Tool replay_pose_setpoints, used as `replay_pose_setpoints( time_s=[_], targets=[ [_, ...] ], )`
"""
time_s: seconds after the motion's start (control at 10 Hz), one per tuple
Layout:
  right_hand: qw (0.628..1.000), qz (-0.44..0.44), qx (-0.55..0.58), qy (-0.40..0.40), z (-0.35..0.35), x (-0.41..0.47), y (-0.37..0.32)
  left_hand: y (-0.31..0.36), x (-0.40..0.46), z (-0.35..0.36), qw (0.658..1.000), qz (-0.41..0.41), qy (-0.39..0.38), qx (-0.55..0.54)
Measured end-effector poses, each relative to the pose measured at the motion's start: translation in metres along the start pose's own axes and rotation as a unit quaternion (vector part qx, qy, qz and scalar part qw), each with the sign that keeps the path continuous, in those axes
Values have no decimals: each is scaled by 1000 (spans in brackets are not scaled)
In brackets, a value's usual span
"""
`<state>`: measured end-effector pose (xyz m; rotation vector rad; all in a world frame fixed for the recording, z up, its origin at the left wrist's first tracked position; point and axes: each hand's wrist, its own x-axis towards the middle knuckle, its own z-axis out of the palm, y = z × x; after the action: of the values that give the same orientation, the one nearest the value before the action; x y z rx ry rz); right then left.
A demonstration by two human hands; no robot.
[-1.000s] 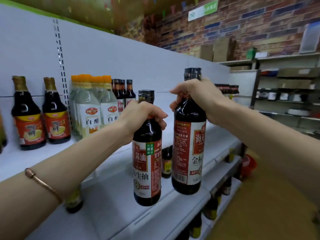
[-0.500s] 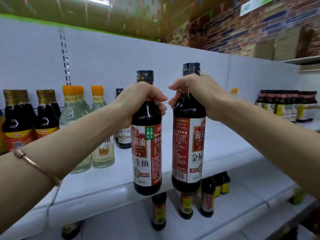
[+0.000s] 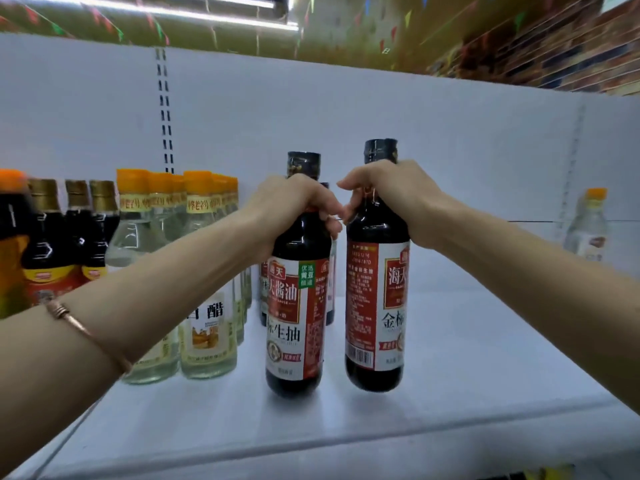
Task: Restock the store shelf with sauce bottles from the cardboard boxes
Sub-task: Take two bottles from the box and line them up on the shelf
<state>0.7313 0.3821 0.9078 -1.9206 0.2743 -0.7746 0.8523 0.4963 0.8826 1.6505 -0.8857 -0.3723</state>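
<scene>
Clear vinegar bottles point(image 3: 204, 299) (orange-capped) leftward

a shop, a grocery aisle: a long white metal display shelf point(image 3: 450, 358) with a slotted upright strip point(image 3: 165, 109) in its back panel carries rows of identical labelled goods, clear orange-capped vinegar bottles point(image 3: 204, 271) beside dark gold-capped sauce bottles point(image 3: 48, 244). coloured pennant bunting point(image 3: 408, 19) and a tube light point(image 3: 207, 15) hang overhead.
</scene>
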Motion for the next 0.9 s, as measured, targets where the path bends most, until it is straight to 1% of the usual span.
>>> replay_pose_setpoints(
  time_s=[0.1,0.2,0.3,0.4,0.6,0.7,0.8,0.9],
  targets=[
    [999,2,16,-33,3,24,19,3,10,9,996,-38,72,-27],
    [998,11,27,-64,2,45,35,-13,21,11,997,-51,62,20],
    [995,11,37,-87,6,65,51,-13,38,15,989,-38,145,5],
    [995,2,37,-97,10,81,68,-18,40,19,981,-32,188,-33],
    [995,-61,33,-71,19,107,93,-23,57,22,972,-53,228,-5],
    [992,-92,45,-79,23,111,100,-30,54,25,962,34,265,51],
    [989,-108,62,-80,24,107,108,-35,46,31,953,79,275,102],
    [988,-120,67,-73,24,98,123,-48,39,34,949,86,291,80]
  ],
)
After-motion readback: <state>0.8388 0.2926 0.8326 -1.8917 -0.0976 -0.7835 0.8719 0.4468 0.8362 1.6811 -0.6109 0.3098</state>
